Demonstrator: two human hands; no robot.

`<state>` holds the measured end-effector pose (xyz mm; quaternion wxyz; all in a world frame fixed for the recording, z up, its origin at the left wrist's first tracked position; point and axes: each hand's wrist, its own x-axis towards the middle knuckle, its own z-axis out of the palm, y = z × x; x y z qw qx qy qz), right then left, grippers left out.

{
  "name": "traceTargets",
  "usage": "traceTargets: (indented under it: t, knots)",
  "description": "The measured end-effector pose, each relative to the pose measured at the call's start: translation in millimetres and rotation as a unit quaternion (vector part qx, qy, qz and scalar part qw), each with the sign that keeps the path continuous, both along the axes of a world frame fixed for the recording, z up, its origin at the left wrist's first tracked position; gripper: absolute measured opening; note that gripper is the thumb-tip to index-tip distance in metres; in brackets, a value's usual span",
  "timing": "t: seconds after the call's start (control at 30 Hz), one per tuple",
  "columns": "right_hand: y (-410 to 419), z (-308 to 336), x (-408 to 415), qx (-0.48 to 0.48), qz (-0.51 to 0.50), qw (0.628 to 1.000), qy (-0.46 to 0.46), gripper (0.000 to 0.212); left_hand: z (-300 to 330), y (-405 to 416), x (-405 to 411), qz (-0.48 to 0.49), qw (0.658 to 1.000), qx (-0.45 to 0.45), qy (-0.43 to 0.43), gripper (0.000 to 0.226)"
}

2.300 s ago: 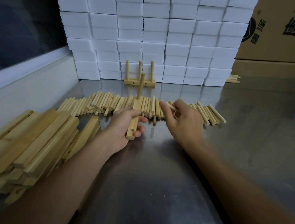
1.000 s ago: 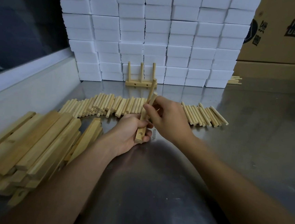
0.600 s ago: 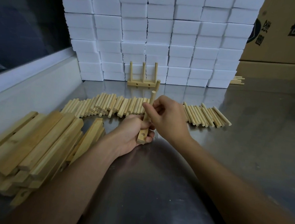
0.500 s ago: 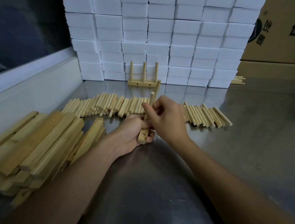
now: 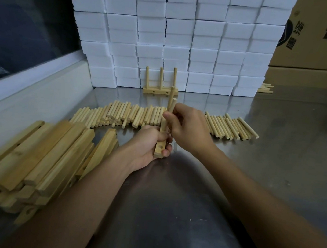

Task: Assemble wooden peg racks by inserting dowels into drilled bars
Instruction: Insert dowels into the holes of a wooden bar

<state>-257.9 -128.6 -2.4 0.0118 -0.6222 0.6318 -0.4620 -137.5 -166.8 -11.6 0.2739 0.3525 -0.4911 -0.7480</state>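
Pale wood is all I am working with here: my left hand (image 5: 149, 142) is wrapped around a drilled bar (image 5: 160, 145), holding it just above the steel tabletop (image 5: 170, 213) with its near end and one open hole poking out below my fingers. One dowel (image 5: 170, 98) already stands up from the far part of the bar, and my right hand (image 5: 188, 127) pinches a second dowel (image 5: 172, 106) between thumb and curled fingers, right beside the first. So I judge I am in the middle of seating the second peg of this rack; whether its lower tip has already entered the hole I cannot tell, because my own fingers cover that spot. The next move, as I see it, calls for keeping the bar steady in the left grip, lining the dowel square to the hole, and pressing it down, perhaps with a slight twist, until it sits as deep as its neighbour. After that the hole near my left fingertips would want a third peg, which I would take from the row of loose dowels (image 5: 139, 115) lying just beyond my hands. A finished rack (image 5: 159, 91) with three pegs stands farther back against the white foam blocks (image 5: 186, 36), and the pile of bars (image 5: 36, 162) waits at my left.
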Motion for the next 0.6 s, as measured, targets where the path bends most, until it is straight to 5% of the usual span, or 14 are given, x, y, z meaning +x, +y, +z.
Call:
traceTargets:
  t: [0.6]
  knots:
    - [2.2, 5.2, -8.0, 0.028, 0.044, 0.999, 0.015, 0.019, 0.1, -1.8, -0.2, -0.006, 1.0, 0.016, -0.009, 0.015]
